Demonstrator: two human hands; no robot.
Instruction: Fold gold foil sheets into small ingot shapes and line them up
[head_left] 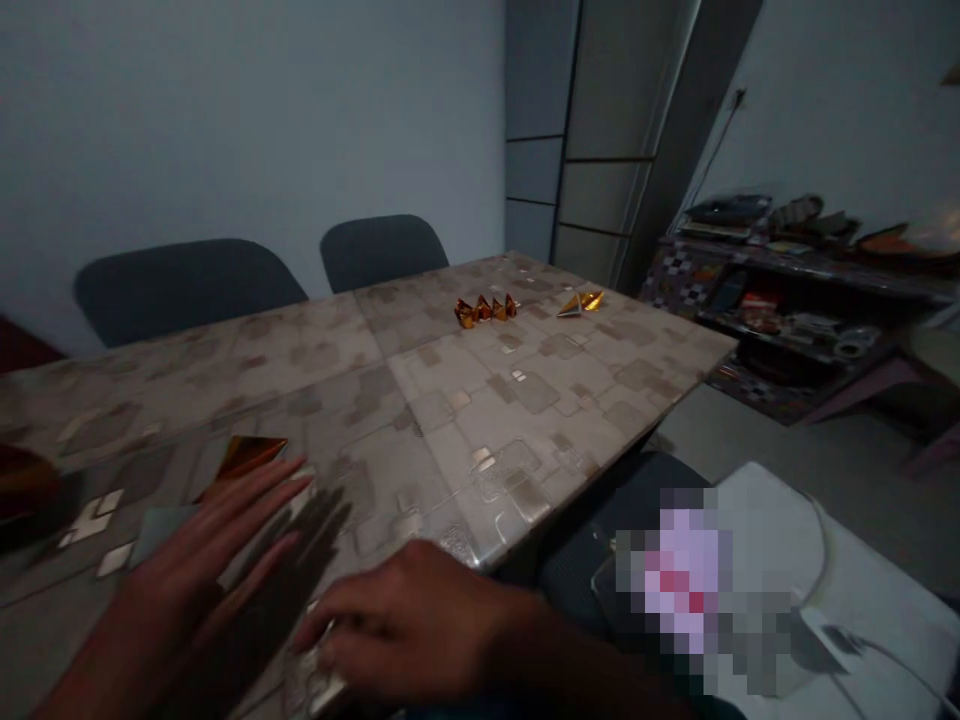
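Head view — paper (253, 454) by the left hand (206, 545) shines orange-gold.

two dark chairs (187, 285) by a pale wall (255, 110), a tall panelled cabinet (611, 100), a cluttered low shelf (684, 268)

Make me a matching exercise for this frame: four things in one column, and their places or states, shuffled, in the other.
1. left hand
2. right hand
3. row of folded gold foil pieces
4. cluttered shelf unit

A. beyond the table, along the wall at the right of the view
B. fingers curled, by the table's near edge
C. fingers stretched out, overlapping a gold foil sheet in the view
D. on the far part of the tabletop

Pairs: 1-C, 2-B, 3-D, 4-A
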